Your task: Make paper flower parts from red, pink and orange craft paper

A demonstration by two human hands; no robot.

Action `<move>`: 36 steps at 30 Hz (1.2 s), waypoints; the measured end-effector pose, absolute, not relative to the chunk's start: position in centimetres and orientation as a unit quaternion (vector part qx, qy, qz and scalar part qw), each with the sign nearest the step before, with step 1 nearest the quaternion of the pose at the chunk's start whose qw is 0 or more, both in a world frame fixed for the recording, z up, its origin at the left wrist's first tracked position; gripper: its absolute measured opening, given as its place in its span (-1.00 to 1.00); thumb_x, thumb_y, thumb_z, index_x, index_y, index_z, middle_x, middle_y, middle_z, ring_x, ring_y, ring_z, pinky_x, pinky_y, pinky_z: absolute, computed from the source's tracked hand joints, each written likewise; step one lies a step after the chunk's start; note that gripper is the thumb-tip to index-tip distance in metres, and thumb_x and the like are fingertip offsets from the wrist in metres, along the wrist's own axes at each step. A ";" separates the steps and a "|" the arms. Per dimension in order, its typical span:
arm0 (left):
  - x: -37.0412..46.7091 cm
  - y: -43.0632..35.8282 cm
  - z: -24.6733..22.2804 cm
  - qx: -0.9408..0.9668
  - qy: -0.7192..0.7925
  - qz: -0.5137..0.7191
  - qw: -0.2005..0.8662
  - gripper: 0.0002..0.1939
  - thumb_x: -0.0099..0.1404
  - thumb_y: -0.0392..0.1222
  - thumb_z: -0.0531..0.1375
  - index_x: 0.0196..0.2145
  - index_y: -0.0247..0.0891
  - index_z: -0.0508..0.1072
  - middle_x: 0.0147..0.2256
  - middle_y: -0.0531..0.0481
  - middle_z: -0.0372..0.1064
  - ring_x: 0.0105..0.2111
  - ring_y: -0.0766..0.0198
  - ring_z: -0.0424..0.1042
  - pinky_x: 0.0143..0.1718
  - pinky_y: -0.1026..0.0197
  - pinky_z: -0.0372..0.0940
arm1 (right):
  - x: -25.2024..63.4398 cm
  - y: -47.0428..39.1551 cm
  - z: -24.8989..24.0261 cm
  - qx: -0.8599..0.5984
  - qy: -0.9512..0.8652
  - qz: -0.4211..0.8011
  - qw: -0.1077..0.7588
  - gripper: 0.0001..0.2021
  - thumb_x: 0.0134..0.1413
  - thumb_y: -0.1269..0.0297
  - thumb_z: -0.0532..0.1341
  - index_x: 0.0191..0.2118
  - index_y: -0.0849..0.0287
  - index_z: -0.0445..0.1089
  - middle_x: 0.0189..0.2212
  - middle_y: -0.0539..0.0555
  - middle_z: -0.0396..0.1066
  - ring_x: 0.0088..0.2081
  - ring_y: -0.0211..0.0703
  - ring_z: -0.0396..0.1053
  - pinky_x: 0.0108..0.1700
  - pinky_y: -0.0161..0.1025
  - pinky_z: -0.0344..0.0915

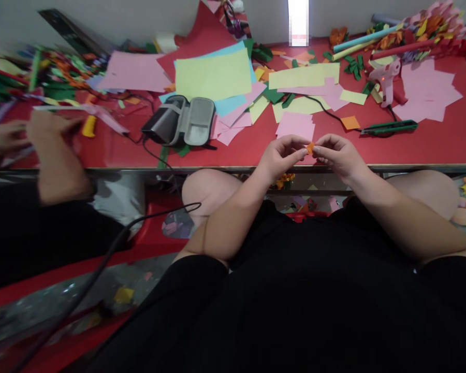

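Between my two hands, at the front edge of the red table (pixel 132 158), is a small piece of orange paper (pixel 310 148). My left hand (pixel 285 158) pinches its left side between thumb and fingers. On the other side my right hand (pixel 336 155) grips it the same way. The paper looks folded or curled, though fingertips hide part of it. Just beyond my hands lies a stack of pink paper squares (pixel 295 126). A flat orange paper square (pixel 350 123) rests to the right, beside a green utility knife (pixel 390 127).
A pink glue gun (pixel 386 80) with a cord stands at the right. An open grey case (pixel 200 122) sits left of my hands. Yellow sheets (pixel 213 74) and paper flowers (pixel 437 26) lie farther back. At far left, a co-worker's hands (pixel 48 127) work near another pink glue gun (pixel 104 116).
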State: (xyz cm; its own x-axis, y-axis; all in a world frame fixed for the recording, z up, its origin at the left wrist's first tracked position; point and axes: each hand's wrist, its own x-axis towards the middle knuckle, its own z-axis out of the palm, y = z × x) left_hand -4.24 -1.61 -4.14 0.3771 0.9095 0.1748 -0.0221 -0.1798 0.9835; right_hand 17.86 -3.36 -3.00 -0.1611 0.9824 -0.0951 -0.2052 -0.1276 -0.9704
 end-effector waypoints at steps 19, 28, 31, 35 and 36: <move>-3.8 -1.8 -5.3 0.735 0.316 0.516 0.304 -0.60 0.47 0.27 0.46 0.04 -0.04 0.75 -0.02 -0.09 0.65 -0.02 0.16 0.65 -0.13 0.15 0.58 | 17.1 -4.2 -3.7 -0.391 -0.432 0.630 0.513 -0.43 -0.30 -0.26 0.78 -0.29 0.00 0.70 -0.22 0.01 0.70 -0.21 -0.14 0.60 -0.10 -0.16 0.63; -3.8 -2.0 -5.1 0.751 0.295 0.518 0.284 -0.69 0.51 0.10 0.47 0.08 -0.07 0.76 -0.08 -0.06 0.73 -0.18 0.27 0.66 -0.24 0.24 0.50 | 17.4 -3.9 -3.4 -0.405 -0.468 0.614 0.489 -0.46 -0.24 -0.27 0.76 -0.33 0.03 0.69 -0.41 -0.02 0.56 -0.37 -0.24 0.40 -0.30 -0.24 0.40; -3.4 -2.2 -5.4 0.705 0.318 0.525 0.356 -0.64 0.49 0.14 0.48 0.08 -0.11 0.76 -0.03 -0.09 0.75 -0.21 0.30 0.68 -0.21 0.24 0.54 | 17.3 -3.8 -3.4 -0.413 -0.492 0.587 0.493 -0.48 -0.19 -0.25 0.73 -0.33 0.06 0.70 -0.51 -0.05 0.48 -0.44 -0.27 0.32 -0.35 -0.23 0.30; -3.1 -2.1 -5.7 0.642 0.349 0.508 0.456 -0.55 0.43 0.24 0.51 -0.02 -0.19 0.76 -0.10 -0.12 0.76 -0.21 0.27 0.70 -0.18 0.23 0.57 | 17.5 -3.8 -3.6 -0.421 -0.538 0.555 0.474 -0.52 -0.07 -0.21 0.68 -0.29 0.09 0.68 -0.47 -0.02 0.53 -0.41 -0.22 0.36 -0.31 -0.18 0.36; -3.1 -2.0 -5.7 0.634 0.351 0.498 0.476 -0.54 0.41 0.26 0.52 -0.05 -0.21 0.76 -0.12 -0.12 0.76 -0.22 0.27 0.69 -0.18 0.22 0.57 | 17.6 -3.7 -3.6 -0.422 -0.558 0.541 0.468 -0.52 -0.04 -0.20 0.67 -0.28 0.10 0.67 -0.45 -0.01 0.54 -0.40 -0.21 0.38 -0.30 -0.17 0.38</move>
State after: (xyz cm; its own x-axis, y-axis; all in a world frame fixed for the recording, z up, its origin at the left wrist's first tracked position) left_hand -3.14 -2.01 -5.75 0.2577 0.9194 0.2973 -0.0296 -0.3000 0.9535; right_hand 17.55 -3.72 -3.63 -0.2063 0.9763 0.0649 -0.0347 0.0590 -0.9977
